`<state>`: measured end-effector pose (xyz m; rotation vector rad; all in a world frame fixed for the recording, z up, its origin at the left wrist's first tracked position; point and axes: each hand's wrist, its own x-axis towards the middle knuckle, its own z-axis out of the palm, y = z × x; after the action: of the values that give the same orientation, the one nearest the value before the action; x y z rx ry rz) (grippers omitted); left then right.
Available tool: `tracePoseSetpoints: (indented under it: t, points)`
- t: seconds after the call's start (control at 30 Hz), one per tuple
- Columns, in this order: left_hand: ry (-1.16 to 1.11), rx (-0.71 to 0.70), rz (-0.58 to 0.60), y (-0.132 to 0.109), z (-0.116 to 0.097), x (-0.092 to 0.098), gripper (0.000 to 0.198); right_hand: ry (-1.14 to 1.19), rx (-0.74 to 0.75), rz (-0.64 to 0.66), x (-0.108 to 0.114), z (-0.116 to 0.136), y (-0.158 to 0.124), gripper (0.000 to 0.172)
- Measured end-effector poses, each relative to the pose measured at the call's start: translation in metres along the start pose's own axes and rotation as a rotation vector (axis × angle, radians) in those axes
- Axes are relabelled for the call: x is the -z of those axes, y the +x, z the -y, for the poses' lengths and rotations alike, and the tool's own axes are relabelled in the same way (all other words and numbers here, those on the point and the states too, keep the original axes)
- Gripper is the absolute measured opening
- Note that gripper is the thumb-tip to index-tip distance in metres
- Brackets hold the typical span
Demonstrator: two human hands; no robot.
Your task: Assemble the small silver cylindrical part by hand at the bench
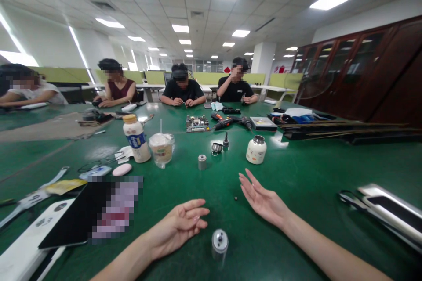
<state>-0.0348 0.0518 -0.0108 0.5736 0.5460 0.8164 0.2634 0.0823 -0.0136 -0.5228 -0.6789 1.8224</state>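
My left hand hovers over the green table with its fingers loosely curled and apart, holding nothing. Just right of it, near the front, stands a silver metal cylinder with small holes in its top, apart from the fingers. My right hand is turned partly palm up, fingers stretched, with nothing in it. A tiny dark round part lies to the left of that hand. Farther off stand a second grey metal cylinder, a shiny metal lid with a loop and an uncapped white flask.
At left are a milk bottle, a plastic drink cup, a pink oval case and a dark tablet. Power drills and a circuit board lie farther back. Several people sit across the table.
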Motion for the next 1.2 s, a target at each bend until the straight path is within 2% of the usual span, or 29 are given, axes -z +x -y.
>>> tracePoseSetpoints:
  t: [0.1, 0.2, 0.4, 0.43, 0.57, 0.63, 0.73, 0.87, 0.97, 1.1, 1.2]
  points:
    - [0.002, -0.024, -0.018, -0.002, 0.001, 0.0, 0.047, -0.012, 0.013, -0.005, 0.007, -0.001, 0.001, 0.004]
    - [-0.008, -0.056, -0.017, -0.002, 0.004, 0.0, 0.032, -0.028, 0.013, 0.009, 0.006, 0.001, 0.001, 0.035]
    - [-0.021, -0.038, -0.044, 0.003, 0.003, 0.001, 0.026, -0.148, -0.033, 0.041, -0.011, 0.007, 0.0, 0.062]
    - [-0.018, -0.026, -0.036, 0.003, 0.002, 0.001, 0.029, -0.18, -0.029, 0.048, -0.012, 0.008, 0.0, 0.066]
    - [-0.019, -0.03, 0.019, 0.001, -0.001, -0.001, 0.071, -0.345, 0.036, 0.058, -0.012, 0.007, -0.001, 0.071]
    - [-0.054, -0.034, 0.05, -0.001, -0.003, -0.001, 0.074, -0.46, 0.1, 0.044, -0.011, 0.007, -0.002, 0.071]
    - [-0.196, 0.007, 0.074, -0.003, -0.009, -0.002, 0.054, -0.698, 0.227, -0.001, -0.01, 0.006, -0.004, 0.057]
    - [-0.345, 0.064, 0.084, -0.003, -0.015, -0.002, 0.084, -1.088, 0.351, -0.049, -0.008, 0.002, -0.006, 0.048]
    - [-0.376, 0.057, 0.095, -0.003, -0.015, -0.002, 0.088, -1.31, 0.388, -0.052, -0.005, -0.002, -0.004, 0.035]
    - [-0.384, 0.061, 0.097, -0.003, -0.014, -0.002, 0.092, -1.481, 0.432, -0.053, -0.004, -0.005, 0.001, 0.015]
    - [-0.387, 0.072, 0.092, -0.003, -0.014, -0.002, 0.095, -1.532, 0.473, -0.066, -0.012, -0.007, -0.002, 0.011]
